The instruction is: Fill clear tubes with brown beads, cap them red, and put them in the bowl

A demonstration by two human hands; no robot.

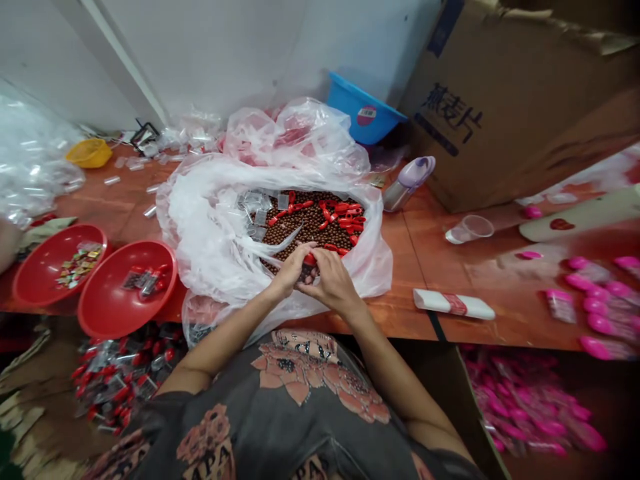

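Together my left hand [290, 270] and my right hand [331, 279] grip a small clear container with a red cap [309, 260], with brown balls showing inside. Fingers of both hands wrap around it and partly hide it. The hands are at the near edge of an open white plastic bag [200, 233]. Inside that bag lie many small brown balls [313, 221], red caps [347, 217] on the right side and clear empty containers [257, 207] on the left.
Left are two red bowls [95, 310], [25, 287] holding small items, and a yellow basket [90, 153]. A blue basin [360, 110], a lilac-topped bottle [407, 185] and a large cardboard box [500, 100] stand behind. To the right are a clear cup [470, 229], a white packet [454, 304] and pink-capped containers [600, 300].
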